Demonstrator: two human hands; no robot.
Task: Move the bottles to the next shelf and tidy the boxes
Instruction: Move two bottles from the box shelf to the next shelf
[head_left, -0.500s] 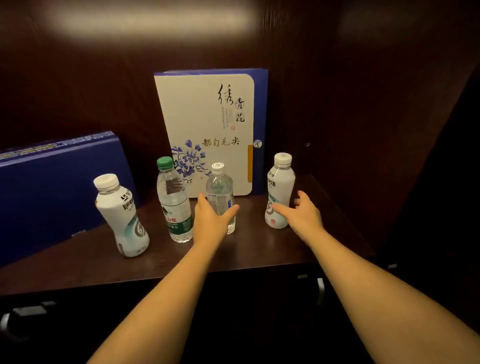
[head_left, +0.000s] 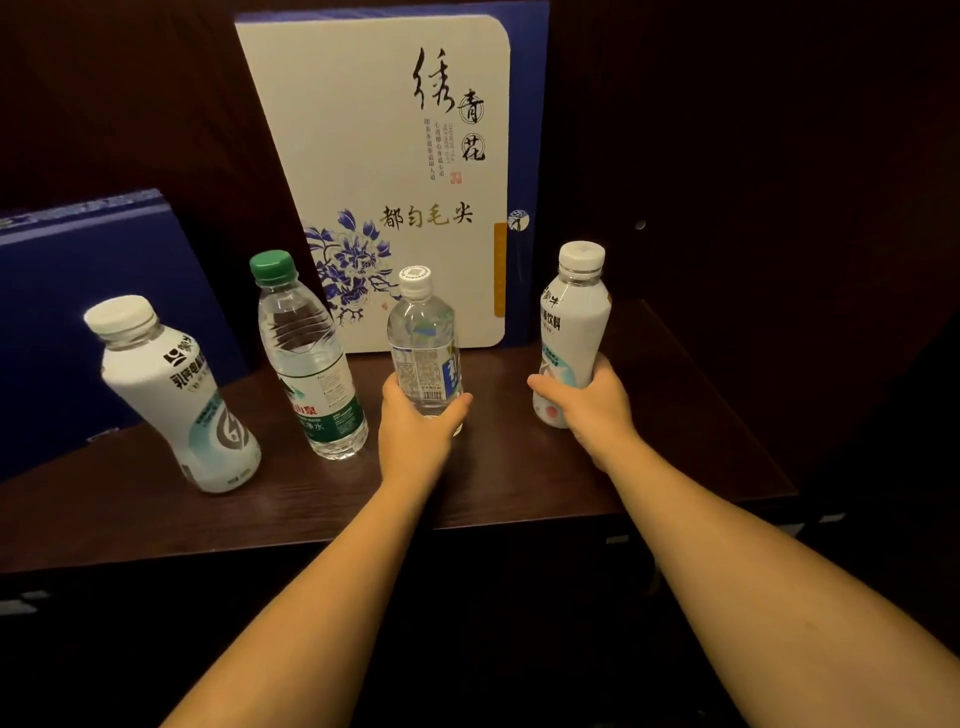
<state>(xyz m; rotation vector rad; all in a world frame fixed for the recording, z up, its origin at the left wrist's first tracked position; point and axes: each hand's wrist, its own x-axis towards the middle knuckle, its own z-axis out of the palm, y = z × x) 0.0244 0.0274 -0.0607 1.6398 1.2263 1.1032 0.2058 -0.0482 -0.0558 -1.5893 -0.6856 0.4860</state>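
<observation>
While the left hand (head_left: 415, 431) hugs the small clear plastic bottle (head_left: 425, 353) and the right hand (head_left: 589, 402) hugs the white drink bottle (head_left: 571, 338), a careless lift could knock over the green-capped bottle (head_left: 306, 358) nearby.

On the white box (head_left: 384, 171), "都匀毛尖" is printed in gold; "绣青花" is brushed in black above it.
</observation>
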